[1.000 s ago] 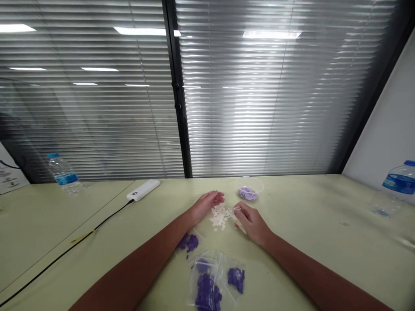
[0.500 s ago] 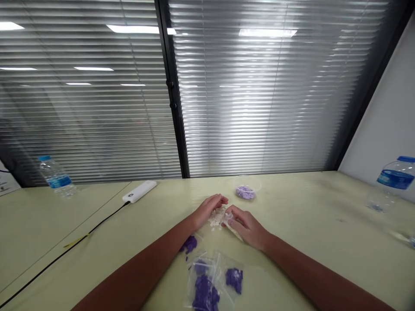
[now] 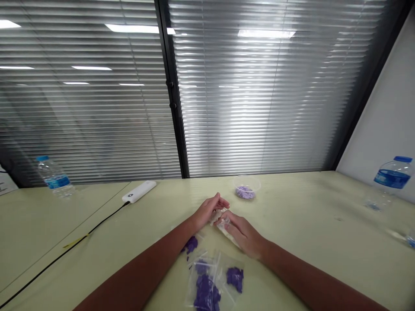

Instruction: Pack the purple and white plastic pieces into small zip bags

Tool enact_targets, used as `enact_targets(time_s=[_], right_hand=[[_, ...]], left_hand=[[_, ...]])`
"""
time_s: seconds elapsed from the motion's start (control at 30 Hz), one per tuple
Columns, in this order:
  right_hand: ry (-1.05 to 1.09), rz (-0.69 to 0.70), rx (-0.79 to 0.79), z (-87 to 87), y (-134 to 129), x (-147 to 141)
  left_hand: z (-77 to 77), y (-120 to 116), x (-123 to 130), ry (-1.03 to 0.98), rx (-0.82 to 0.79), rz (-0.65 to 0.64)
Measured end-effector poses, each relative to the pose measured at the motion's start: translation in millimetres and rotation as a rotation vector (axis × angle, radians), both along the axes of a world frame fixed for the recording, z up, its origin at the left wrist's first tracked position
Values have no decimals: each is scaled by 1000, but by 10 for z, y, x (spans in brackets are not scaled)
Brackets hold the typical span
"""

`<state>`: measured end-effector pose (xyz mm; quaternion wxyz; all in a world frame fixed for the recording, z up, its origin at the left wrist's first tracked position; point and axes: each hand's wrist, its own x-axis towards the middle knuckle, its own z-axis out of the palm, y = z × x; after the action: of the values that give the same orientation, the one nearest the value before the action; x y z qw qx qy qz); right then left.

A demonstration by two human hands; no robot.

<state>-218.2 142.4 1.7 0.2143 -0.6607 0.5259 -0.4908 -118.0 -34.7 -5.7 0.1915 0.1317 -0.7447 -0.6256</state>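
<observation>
A small pile of white pieces (image 3: 215,215) lies on the table, partly covered by my hands. My left hand (image 3: 209,211) curves around the pile's far left side, its fingers stretched out and holding nothing. From the right, my right hand (image 3: 243,233) grips a clear plastic bag (image 3: 226,228) with white material in it, the bag's mouth at the pile. Nearer to me are clear zip bags with dark purple pieces (image 3: 205,289), and another bag of purple pieces (image 3: 234,278) beside them. More purple pieces (image 3: 191,244) show next to my left forearm.
Beyond my hands stands a clear round tub (image 3: 247,183) with light purple pieces in it. A white power bank (image 3: 139,192) with a black cable (image 3: 87,235) is at left. Water bottles stand at the far left (image 3: 56,179) and right (image 3: 391,181). Blinds back the table.
My right hand has shifted slightly left and nearer to me with the bag, now covering more of the white pile. The left hand remains almost in place.
</observation>
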Motion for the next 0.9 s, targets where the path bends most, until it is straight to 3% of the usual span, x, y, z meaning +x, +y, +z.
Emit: enact_targets(time_s=[0.13,0.27,0.43,0.6,0.67,0.77,0.9], right_hand=[[-171,-211,-39,-87,-86,-126],[-174,-438,73,-159,-161,-211],[-138,-270,68,-162,-164,-208],[-209,-363,40,-191,-189,-235],[-194,-320,44,-202,-202,-241],[-181,-245,44,-201,-205,-240],[-277,-329,48,-212,-217,-261]], left_hand=[[-71,-31,-6,89,30,28],[-82,-43,2,101,-38,22],[62,50,62,-37,-196,-75],[77,129,68,-47,-323,-69],[44,136,63,-51,-380,-69],[14,127,68,-67,-354,-77],[20,70,76,-25,-319,10]])
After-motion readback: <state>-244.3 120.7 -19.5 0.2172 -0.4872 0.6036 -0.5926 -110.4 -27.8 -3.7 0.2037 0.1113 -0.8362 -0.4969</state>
